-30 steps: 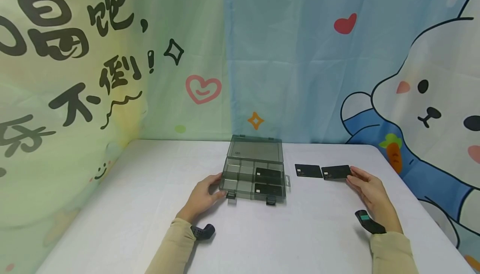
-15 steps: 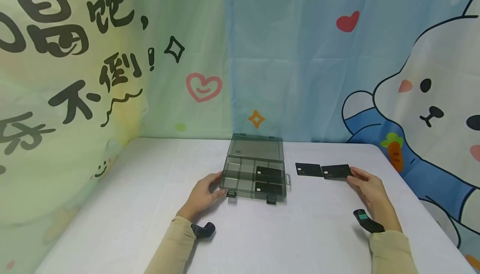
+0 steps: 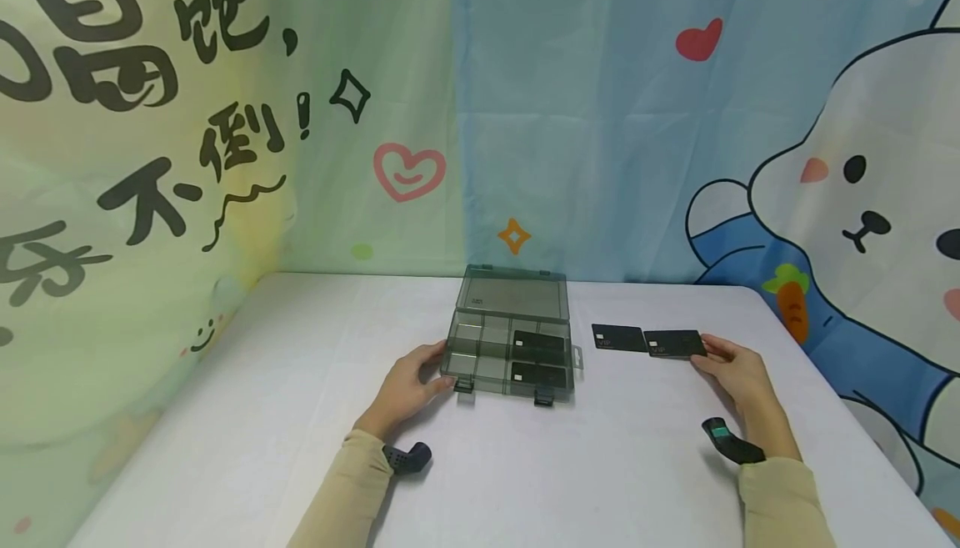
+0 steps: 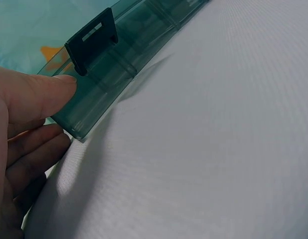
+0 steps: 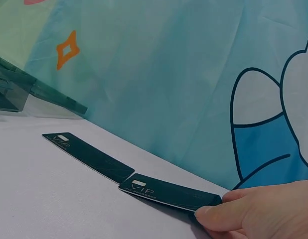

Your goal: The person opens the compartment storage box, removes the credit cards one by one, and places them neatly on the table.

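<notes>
Left hand [image 3: 408, 385] held the open box [image 3: 491, 385] by its near-left corner; right hand [image 3: 738, 377] pinched a card [image 3: 672, 343] by its right end, perhaps slightly raised. Two cards [image 3: 538, 375] already lay inside; this one and its neighbour [image 3: 618, 337] were outside.

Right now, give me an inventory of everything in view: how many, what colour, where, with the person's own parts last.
storage box: one, translucent grey-green, lid open, on the table
latches: two, dark, on the box's front
boxed cards: two, black, in the box's right-hand compartments
loose card: one, black, on the table right of the box
held card: one, black, just right of the loose card
table: one, white, beneath everything
backdrop: cloth count unclear, green and blue with prints, behind the table
wrist devices: two, dark, one per wrist
sleeves: two, beige, on the forearms
left hand: one, bare, gripping the box's near left corner
right hand: one, bare, pinching the held card's right end
</notes>
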`<control>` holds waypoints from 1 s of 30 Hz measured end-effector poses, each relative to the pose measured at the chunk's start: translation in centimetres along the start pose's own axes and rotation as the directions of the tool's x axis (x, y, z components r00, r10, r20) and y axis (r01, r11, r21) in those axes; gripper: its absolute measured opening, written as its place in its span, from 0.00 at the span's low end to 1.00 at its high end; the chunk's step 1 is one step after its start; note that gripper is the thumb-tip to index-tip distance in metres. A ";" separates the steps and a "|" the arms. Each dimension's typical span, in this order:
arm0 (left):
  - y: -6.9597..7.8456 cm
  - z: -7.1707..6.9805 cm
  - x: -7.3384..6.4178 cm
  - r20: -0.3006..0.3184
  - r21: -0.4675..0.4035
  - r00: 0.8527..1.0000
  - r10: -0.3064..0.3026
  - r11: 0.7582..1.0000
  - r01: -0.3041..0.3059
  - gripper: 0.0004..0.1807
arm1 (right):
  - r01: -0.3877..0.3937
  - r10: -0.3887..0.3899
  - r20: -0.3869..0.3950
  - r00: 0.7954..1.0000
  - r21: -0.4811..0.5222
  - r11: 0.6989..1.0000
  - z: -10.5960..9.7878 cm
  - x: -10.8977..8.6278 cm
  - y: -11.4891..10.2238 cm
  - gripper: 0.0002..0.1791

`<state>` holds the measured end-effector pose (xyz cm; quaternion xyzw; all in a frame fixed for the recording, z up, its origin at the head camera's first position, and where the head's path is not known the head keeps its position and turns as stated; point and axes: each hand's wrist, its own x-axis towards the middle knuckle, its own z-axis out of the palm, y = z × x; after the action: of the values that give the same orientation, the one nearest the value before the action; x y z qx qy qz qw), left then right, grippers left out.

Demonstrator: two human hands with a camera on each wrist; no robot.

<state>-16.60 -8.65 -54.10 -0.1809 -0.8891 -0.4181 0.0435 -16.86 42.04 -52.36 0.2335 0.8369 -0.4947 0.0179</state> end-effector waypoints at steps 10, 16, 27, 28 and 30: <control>-0.1 0.1 0.1 -0.001 -0.001 1.000 0.006 1.000 -0.006 0.35 | 0.006 -0.008 -0.058 0.998 -0.033 0.999 0.2 0.2 0.3 0.35; -0.1 0.0 0.0 0.005 0.006 1.000 -0.008 1.000 0.008 0.35 | 0.023 -0.025 -0.065 0.998 -0.043 0.999 0.3 -0.1 0.0 0.34; 0.0 0.0 -0.1 0.000 0.015 1.000 -0.019 1.000 0.019 0.35 | 0.033 -0.039 -0.075 0.996 -0.073 0.997 0.4 -0.1 0.0 0.34; 0.1 0.0 -0.1 0.000 0.011 1.000 -0.019 1.000 0.019 0.35 | 0.034 -0.040 -0.075 0.996 -0.076 0.997 0.4 -0.1 0.0 0.34; 0.1 0.0 -0.1 0.000 0.008 1.000 -0.017 1.000 0.017 0.34 | 0.036 -0.042 -0.075 0.996 -0.080 0.996 0.5 -0.1 0.1 0.34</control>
<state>-16.49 -8.60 -54.02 -0.1732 -0.8922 -0.4151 0.0405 -16.85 41.65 -52.64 0.2348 0.8603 -0.4522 -0.0145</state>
